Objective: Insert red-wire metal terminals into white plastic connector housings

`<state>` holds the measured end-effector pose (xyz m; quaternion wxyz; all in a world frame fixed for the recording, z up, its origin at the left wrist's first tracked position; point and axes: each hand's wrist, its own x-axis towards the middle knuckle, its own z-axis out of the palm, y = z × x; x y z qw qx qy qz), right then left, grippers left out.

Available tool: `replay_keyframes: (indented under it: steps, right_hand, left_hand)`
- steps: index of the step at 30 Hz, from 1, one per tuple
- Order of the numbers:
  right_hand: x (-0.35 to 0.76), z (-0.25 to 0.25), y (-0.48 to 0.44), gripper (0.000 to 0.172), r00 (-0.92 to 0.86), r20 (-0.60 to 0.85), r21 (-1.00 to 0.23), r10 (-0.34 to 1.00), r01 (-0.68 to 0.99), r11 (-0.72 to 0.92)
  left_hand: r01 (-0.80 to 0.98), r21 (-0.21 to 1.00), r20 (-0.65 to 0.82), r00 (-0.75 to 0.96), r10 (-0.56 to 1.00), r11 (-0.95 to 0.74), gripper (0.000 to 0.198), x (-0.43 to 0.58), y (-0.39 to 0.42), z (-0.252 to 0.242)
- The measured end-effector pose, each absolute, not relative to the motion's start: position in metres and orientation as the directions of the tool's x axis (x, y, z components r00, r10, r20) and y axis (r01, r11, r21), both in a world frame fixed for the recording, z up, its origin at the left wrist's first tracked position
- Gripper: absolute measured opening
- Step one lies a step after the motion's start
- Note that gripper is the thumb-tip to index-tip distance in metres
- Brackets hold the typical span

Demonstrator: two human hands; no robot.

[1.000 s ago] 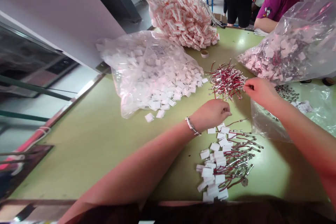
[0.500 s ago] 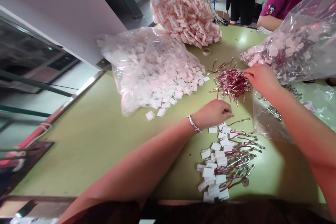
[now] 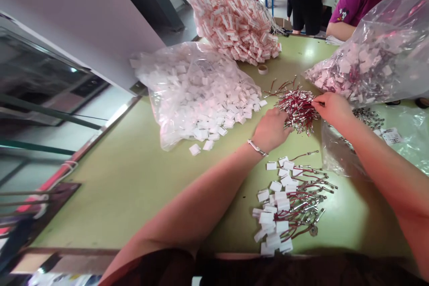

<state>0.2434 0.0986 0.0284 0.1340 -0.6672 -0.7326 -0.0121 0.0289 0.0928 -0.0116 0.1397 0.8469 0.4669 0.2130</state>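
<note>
A heap of short red wires with metal terminals (image 3: 300,109) lies on the green table. My left hand (image 3: 272,128), with a silver bracelet at the wrist, reaches to the heap's left edge, thumb and fingers apart. At the right edge, my right hand (image 3: 330,106) has thumb and forefinger pinched on a red wire, largely hidden by the fingertips. Closer to me, several white plastic connectors (image 3: 281,204) lie in a loose column, red wires running from them to the right, their bare terminals pointing away.
A clear bag of white connectors (image 3: 201,85) spills open at left. Behind it stands a large bundle of white-and-orange pieces (image 3: 234,22) near a tape roll (image 3: 263,69). Another filled bag (image 3: 368,62) and a flat plastic bag (image 3: 405,138) lie right. A purple-sleeved person (image 3: 355,2) sits opposite.
My left hand has moved up from above the white connectors to the wire heap, and its fingers have spread. My right hand stays at the heap's right edge, slightly lower in view.
</note>
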Motion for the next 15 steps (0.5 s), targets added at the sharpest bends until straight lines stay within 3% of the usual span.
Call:
replay_keyframes:
  steps: [4, 9, 12, 15]
  right_hand:
    - [0.244, 0.043, 0.076, 0.025, -0.107, 0.351, -0.193, 0.93, 0.964, 0.183]
    - [0.274, 0.059, 0.047, 0.022, -0.027, 0.41, -0.334, 0.912, 0.926, 0.178]
    - [0.293, 0.057, 0.032, 0.021, 0.014, 0.256, -0.355, 0.967, 0.931, 0.081]
    - [0.303, 0.051, 0.022, 0.022, 0.0, 0.052, -0.274, 0.999, 0.962, 0.015]
  left_hand:
    - [0.7, 0.464, 0.233, 0.495, 0.837, -0.544, 0.011, 0.025, 0.096, -0.02]
    - [0.57, 0.481, 0.394, 0.538, 0.745, -0.666, 0.015, 0.011, 0.092, -0.011]
    - [0.509, 0.509, 0.355, 0.61, 0.708, -0.694, 0.016, 0.008, 0.085, -0.006]
    - [0.535, 0.445, 0.249, 0.697, 0.673, -0.718, 0.018, 0.01, 0.08, -0.007]
